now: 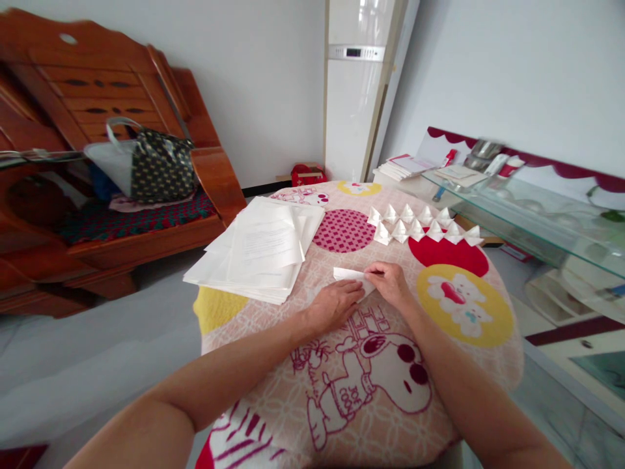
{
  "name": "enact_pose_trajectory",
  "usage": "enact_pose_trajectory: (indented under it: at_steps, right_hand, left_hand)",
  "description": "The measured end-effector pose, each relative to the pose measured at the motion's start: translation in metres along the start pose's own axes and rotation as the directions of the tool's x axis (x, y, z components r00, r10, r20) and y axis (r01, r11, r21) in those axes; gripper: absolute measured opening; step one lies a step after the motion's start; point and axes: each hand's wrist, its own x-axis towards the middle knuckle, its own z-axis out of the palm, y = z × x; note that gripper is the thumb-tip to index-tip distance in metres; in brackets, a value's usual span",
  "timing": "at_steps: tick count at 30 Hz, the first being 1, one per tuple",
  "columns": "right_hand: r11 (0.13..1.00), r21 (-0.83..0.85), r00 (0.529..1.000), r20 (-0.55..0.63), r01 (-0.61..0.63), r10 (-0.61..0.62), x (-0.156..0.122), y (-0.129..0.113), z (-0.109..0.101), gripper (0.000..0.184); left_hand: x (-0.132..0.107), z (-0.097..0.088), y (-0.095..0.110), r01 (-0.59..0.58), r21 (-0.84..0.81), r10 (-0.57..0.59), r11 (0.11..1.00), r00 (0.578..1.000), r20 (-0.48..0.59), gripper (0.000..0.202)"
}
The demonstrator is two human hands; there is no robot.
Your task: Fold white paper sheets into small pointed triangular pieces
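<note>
Paper (346,273), small, white and apparently folded, lies in the head view on the cloth-covered surface (498,361), beneath both hands. The left hand (336,303) rests flattened across it; whether that grip clamps or merely presses, I cannot tell. The right hand (390,285) has thumb and fingertips together, seemingly pinching the paper's edge. If the left hand's pressure slackened, the layers could slip and crease crookedly; the soft cloth beneath might also blunt a fold. A careless forward sweep of the right hand could topple the pointed paper pieces (415,229) standing in rows beyond.
</note>
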Motion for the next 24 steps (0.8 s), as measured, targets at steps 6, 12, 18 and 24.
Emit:
enact_pose_trajectory:
  at_steps: [6, 12, 18, 24]
  right_hand:
    - [0.985, -0.135, 0.994, -0.012, 0.109, -0.112, 0.000, 0.002, 0.002, 0.027]
    - [0.924, -0.302, 0.972, 0.090, 0.235, -0.218, 0.002, 0.006, 0.014, 0.034]
    - [0.918, -0.307, 0.967, 0.126, 0.252, -0.223, 0.003, 0.015, 0.022, 0.033]
    - [0.924, -0.269, 0.962, 0.111, 0.272, -0.251, 0.003, 0.016, 0.021, 0.032]
  left_hand:
    - [0.001, -0.001, 0.003, 0.001, 0.026, -0.002, 1.000, 0.999, 0.040, 0.024]
    - [0.003, -0.001, 0.003, 0.007, -0.005, -0.007, 1.000, 0.999, 0.040, 0.024]
    - [0.003, -0.002, 0.004, -0.018, -0.009, 0.018, 1.000, 1.000, 0.020, 0.027]
    - [0.003, -0.001, 0.004, -0.002, -0.019, 0.003, 1.000, 1.000, 0.023, 0.027]
